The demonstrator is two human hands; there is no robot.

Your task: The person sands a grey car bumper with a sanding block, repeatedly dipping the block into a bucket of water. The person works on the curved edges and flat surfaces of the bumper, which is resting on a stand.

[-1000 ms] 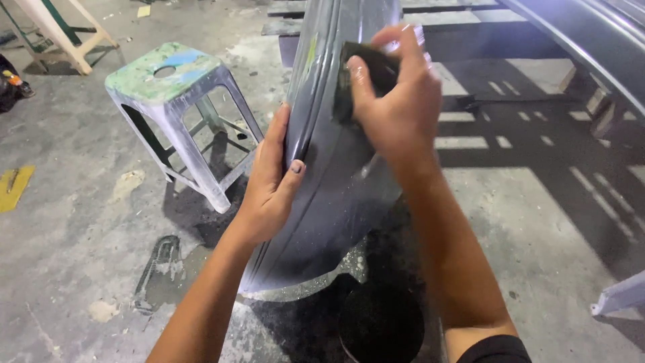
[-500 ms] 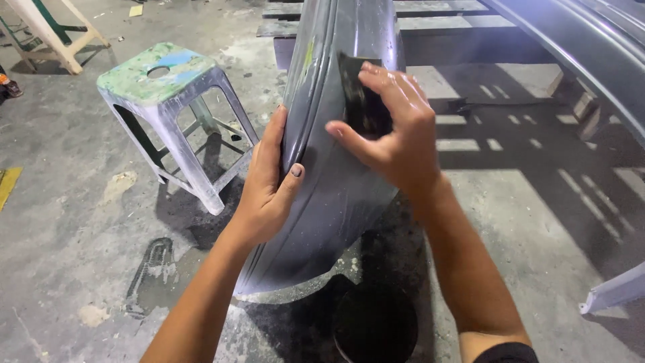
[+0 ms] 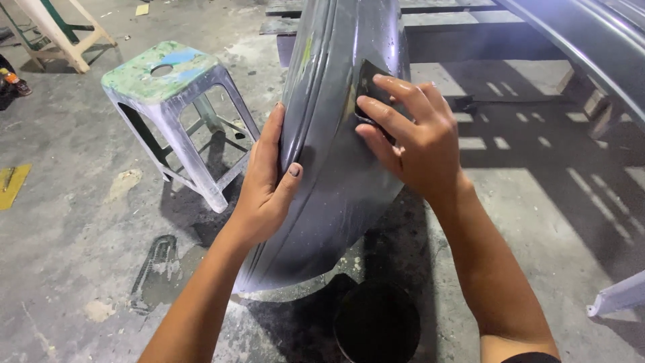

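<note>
In the head view, a long grey curved panel (image 3: 336,161) is stood on end on the wet concrete floor (image 3: 80,255), running from twelve o'clock down to six o'clock at the middle of the frame, so that its rounded face is offered to both hands. Its left edge is clasped by the left hand (image 3: 265,185), thumb on the face and fingers wrapped behind, evidently so that it is kept from tipping, while a dark sanding sheet (image 3: 368,91) is pressed flat against the face by the spread fingers of the right hand (image 3: 416,138). A paint-spattered plastic stool (image 3: 176,117) is left at ten o'clock, and a dark round bucket (image 3: 376,323) is set at six o'clock, just beside the panel's foot.
</note>
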